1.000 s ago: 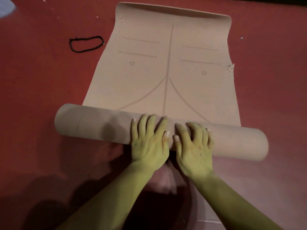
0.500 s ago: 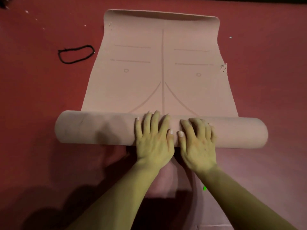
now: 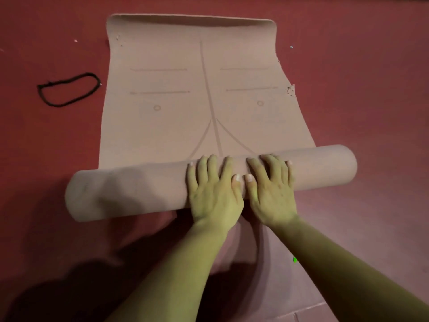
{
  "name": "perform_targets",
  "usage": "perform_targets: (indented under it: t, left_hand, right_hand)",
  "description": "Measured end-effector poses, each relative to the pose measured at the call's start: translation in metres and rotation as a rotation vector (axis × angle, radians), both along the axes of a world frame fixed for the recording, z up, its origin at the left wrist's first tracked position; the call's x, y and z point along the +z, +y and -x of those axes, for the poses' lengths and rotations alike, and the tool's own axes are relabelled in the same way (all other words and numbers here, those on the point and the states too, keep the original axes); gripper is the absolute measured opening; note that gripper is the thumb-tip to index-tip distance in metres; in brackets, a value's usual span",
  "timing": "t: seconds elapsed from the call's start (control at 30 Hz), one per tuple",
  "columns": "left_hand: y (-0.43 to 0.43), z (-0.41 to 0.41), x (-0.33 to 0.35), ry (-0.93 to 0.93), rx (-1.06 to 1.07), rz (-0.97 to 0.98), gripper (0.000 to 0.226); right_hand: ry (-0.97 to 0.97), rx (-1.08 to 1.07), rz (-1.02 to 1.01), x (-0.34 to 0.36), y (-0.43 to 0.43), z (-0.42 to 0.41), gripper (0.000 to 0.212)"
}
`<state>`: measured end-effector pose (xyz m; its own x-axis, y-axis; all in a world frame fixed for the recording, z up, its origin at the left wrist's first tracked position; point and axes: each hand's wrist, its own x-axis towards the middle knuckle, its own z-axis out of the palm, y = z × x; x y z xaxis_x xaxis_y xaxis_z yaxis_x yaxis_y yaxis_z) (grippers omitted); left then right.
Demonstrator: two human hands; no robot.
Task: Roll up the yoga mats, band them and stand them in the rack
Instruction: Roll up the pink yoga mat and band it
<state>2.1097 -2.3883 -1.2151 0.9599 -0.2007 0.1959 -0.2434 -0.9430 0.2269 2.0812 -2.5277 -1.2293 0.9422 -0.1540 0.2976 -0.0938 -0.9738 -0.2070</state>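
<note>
The half-rolled mat (image 3: 209,94) is lying on the floor (image 3: 371,89), its roll (image 3: 130,189) sitting under both hands. The left hand (image 3: 214,194) and right hand (image 3: 270,191) are pressing it flat-fingered, side by side. A black band (image 3: 68,89) is lying beyond the left hand.

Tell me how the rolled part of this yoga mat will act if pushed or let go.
The rolled part is a cylinder, so a push should roll it onward. Unbanded, it may loosen if the left hand and right hand lift. The curled far edge suggests soft, floppy material.
</note>
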Motion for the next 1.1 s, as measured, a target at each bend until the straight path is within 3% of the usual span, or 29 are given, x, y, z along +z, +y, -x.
perform_targets:
  t: [0.3,0.53,1.1]
  left_hand:
    - [0.014,-0.020,0.005,0.040,-0.036,0.025,0.052]
    - [0.008,-0.045,0.004,0.028,-0.041,-0.024,0.047]
    - [0.005,-0.083,0.017,0.046,-0.039,-0.076,0.035]
  right_hand:
    - [0.218,0.014,0.041,0.025,-0.004,-0.033,0.048]
    - [0.034,0.003,0.097,0.012,0.005,-0.049,0.043]
    - [0.093,0.030,0.042,0.022,-0.005,-0.063,0.047]
